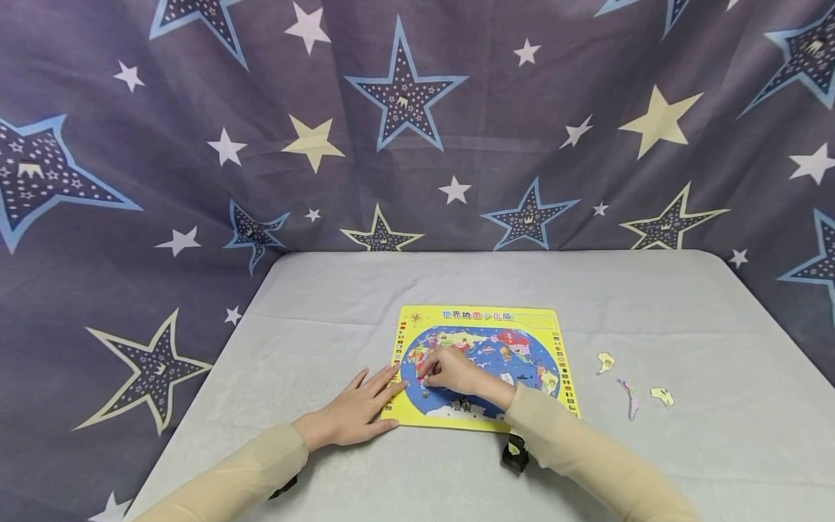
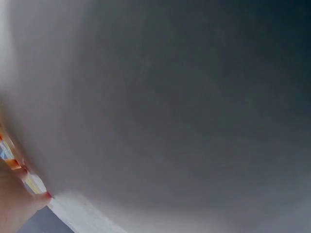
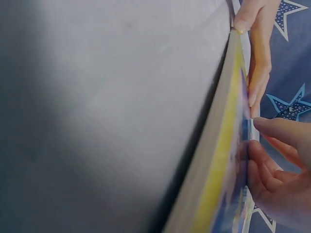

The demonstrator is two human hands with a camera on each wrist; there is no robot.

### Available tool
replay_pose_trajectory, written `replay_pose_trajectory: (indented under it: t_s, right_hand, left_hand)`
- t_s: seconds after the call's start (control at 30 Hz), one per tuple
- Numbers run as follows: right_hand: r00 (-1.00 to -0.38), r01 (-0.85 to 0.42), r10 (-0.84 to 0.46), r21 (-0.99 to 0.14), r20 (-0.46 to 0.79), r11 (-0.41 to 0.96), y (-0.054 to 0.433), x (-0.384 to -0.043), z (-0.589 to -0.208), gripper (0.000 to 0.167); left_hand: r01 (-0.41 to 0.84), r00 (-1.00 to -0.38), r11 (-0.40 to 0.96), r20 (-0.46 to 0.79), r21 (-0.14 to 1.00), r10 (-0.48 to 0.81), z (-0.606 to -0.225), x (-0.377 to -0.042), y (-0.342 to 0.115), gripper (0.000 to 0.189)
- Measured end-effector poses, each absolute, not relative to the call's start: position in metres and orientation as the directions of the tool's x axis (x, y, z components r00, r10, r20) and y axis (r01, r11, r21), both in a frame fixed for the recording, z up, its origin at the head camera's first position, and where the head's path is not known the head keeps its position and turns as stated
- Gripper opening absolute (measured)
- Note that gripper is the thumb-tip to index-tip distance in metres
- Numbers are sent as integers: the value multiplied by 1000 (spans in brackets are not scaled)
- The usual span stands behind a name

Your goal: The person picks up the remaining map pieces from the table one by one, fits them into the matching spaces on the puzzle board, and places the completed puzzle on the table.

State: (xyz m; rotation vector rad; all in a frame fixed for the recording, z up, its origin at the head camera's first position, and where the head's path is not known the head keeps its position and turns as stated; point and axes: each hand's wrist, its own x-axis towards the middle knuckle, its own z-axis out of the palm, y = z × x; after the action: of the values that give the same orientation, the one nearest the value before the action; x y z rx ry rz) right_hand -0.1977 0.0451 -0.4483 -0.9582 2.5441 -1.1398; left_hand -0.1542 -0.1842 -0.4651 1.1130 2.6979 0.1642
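Note:
A yellow-bordered world map puzzle board [image 1: 450, 423] lies flat on the table, printed with Chinese characters along its top. My left hand [image 1: 357, 412] rests with fingers spread, fingertips over the board's left border and the thumb at its lower left corner. Over the left part of the blue map, my right hand [image 1: 455, 371] has its thumb and fingertips brought together at a small pinkish map piece [image 1: 420, 379], mostly covered by the fingers. In the right wrist view the right hand [image 3: 284, 162] shows curled fingers and thumb right at the board's face.
Loose puzzle pieces lie right of the board: a pale yellow piece [image 1: 606, 362], a narrow purple piece [image 1: 630, 400] and another pale piece [image 1: 662, 396]. A small black object [image 1: 514, 458] sits under the right forearm. A star-patterned curtain [image 1: 457, 167] hangs behind the grey table [image 1: 339, 290].

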Motion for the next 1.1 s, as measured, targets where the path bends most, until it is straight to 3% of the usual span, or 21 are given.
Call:
replay_pose_trajectory:
  t_s: [0.57, 1.1]
  right_hand:
    - [-740, -447, -668, -798, 77, 403, 63, -193, -440, 15]
    - [-767, -387, -642, -808, 14, 444, 89, -189, -433, 18]
  left_hand:
    - [697, -681, 690, -122, 196, 722, -465, -154, -185, 65]
    - [694, -684, 695, -131, 186, 718, -465, -154, -185, 65]
